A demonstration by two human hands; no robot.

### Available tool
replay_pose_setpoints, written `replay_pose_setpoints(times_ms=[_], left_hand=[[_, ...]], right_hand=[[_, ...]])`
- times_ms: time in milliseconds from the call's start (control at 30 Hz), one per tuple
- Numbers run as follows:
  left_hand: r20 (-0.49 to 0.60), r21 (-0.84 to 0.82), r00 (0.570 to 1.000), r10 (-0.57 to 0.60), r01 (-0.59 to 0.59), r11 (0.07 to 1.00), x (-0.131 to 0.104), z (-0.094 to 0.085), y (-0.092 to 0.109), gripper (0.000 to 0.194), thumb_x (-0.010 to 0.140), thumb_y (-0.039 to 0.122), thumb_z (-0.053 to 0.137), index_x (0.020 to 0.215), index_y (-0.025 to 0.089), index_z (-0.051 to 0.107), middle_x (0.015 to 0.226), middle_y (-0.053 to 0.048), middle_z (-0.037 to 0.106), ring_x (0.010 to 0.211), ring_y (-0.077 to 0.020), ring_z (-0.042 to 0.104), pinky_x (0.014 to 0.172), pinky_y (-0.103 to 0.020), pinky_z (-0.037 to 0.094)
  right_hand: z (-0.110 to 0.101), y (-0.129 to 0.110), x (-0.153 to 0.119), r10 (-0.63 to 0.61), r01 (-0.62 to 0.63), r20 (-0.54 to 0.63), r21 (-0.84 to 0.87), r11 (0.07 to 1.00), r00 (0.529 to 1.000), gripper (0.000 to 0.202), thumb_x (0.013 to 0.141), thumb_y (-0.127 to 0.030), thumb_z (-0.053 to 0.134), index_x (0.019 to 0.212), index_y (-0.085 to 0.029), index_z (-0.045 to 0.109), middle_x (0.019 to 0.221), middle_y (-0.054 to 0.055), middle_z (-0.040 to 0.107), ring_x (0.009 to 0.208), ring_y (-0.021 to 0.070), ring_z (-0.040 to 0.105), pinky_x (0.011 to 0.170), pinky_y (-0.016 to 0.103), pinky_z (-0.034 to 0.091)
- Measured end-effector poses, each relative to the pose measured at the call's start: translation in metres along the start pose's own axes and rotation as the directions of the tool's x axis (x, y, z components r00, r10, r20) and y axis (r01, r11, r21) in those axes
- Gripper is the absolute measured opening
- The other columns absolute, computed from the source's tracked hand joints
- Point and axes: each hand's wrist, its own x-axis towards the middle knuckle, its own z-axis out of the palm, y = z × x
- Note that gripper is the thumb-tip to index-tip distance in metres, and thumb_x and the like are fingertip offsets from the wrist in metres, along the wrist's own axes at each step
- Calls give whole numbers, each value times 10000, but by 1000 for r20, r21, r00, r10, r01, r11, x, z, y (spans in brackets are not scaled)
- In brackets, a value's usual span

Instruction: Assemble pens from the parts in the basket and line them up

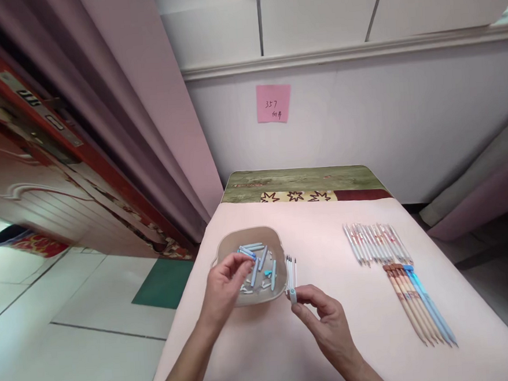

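A beige plastic basin (278, 247) stands on the pink-covered table, with several blue pen parts (263, 258) and small white and teal pieces lying inside. My left hand (225, 282) is over the basin's left side, thumb and fingertips pinched together near a blue part; whether something is between them is too small to tell. Just right of the basin, my right hand (326, 319) pinches a small pale pen part (293, 295) between thumb and index finger. Several thin white refills (292, 272) with dark tips lie beyond that hand, close to the basin's right wall.
Several clear pens (376, 243) lie in a row on the right of the table (328, 255). Below them are several beige pens (414, 304) with brown ends and blue pens (431, 306). A pink note (273, 103) is on the wall behind.
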Motion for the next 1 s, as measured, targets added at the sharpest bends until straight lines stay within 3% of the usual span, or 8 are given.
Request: replay_pose_setpoints(times_ms=[67, 133, 367, 633, 733, 867, 1000], left_hand=[[-72, 67, 997, 13, -8, 998, 8, -8, -9, 163, 785, 332, 650, 839, 179, 666, 787, -25, 673, 746, -159, 600, 691, -246, 466], [-64, 92, 998, 22, -16, 996, 10, -8, -11, 164, 786, 334, 648, 834, 179, 672, 781, -25, 674, 732, -160, 603, 682, -250, 473], [164, 92, 975, 151, -167, 982, -19, 26, 17, 231, 820, 297, 612, 1014, 234, 720, 1031, -75, 703, 969, -224, 634, 856, -332, 508], [109, 44, 990, 95, -100, 994, -30, 44, 9, 178, 817, 284, 620, 942, 238, 738, 926, -56, 738, 834, -216, 684, 787, -337, 551], [134, 150, 973, 188, -207, 967, -32, 43, 12, 219, 841, 245, 587, 1021, 255, 711, 954, -52, 735, 875, -212, 679, 812, -334, 540], [247, 245, 912, 327, -385, 890, -33, 39, 16, 295, 870, 189, 529, 1118, 273, 666, 999, -50, 727, 931, -207, 665, 832, -326, 521], [290, 284, 889, 354, -434, 855, -34, 38, 13, 331, 888, 164, 492, 1171, 267, 630, 1026, -52, 722, 956, -197, 661, 846, -315, 515]], right_hand=[[0, 2, 0, 35, -35, 9, 3, 999, 999, 199, 841, -357, 614, 946, -221, 716, 879, 55, 696, 825, 204, 623, 769, 307, 501], [1, 4, 0, 82, -82, 23, 0, 997, 996, 219, 839, -381, 615, 941, -216, 715, 860, 52, 694, 805, 202, 622, 764, 305, 498], [4, 2, -1, 119, -120, 43, 13, 993, 992, 234, 839, -394, 612, 938, -205, 709, 841, 40, 702, 791, 194, 626, 754, 286, 490], [5, 4, -4, 108, -108, 13, 9, 994, 994, 267, 828, -418, 622, 930, -189, 714, 808, 44, 703, 748, 187, 623, 719, 284, 506], [4, 5, -5, 88, -88, 11, -25, 996, 996, 251, 832, -399, 618, 941, -195, 716, 805, 44, 693, 747, 184, 616, 718, 281, 504], [2, 6, -6, 52, -51, 9, -87, 995, 999, 202, 830, -348, 619, 937, -210, 721, 787, 36, 670, 739, 178, 597, 706, 273, 485], [2, 6, -7, 25, -23, 15, -93, 995, 1000, 160, 826, -286, 624, 936, -216, 715, 783, 25, 663, 740, 170, 597, 705, 264, 476]])
